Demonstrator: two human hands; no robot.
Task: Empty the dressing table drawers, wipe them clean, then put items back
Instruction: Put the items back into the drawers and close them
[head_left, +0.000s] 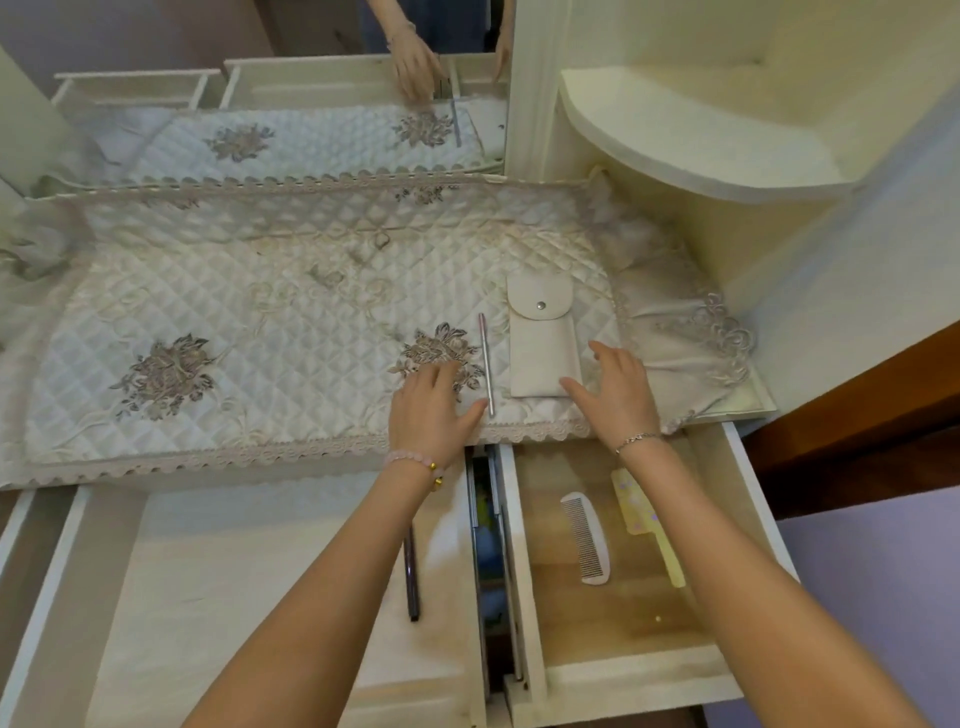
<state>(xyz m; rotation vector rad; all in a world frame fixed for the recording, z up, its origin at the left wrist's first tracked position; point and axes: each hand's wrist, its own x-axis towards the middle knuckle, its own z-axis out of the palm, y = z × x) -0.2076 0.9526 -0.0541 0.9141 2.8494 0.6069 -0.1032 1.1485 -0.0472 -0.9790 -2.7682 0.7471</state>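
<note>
Both drawers of the dressing table are pulled out below the quilted cloth on top. The right drawer holds a white comb and a yellow comb. A dark pen lies in the left drawer. On the cloth lie a slim silver pen and a cream snap pouch. My left hand rests flat on the cloth just left of the silver pen, holding nothing. My right hand hovers spread open at the pouch's lower right corner, empty.
A mirror stands behind the table and reflects the hands and cloth. A curved cream shelf juts out at the upper right. A brown wooden panel borders the right side. A gap between the drawers shows blue things below.
</note>
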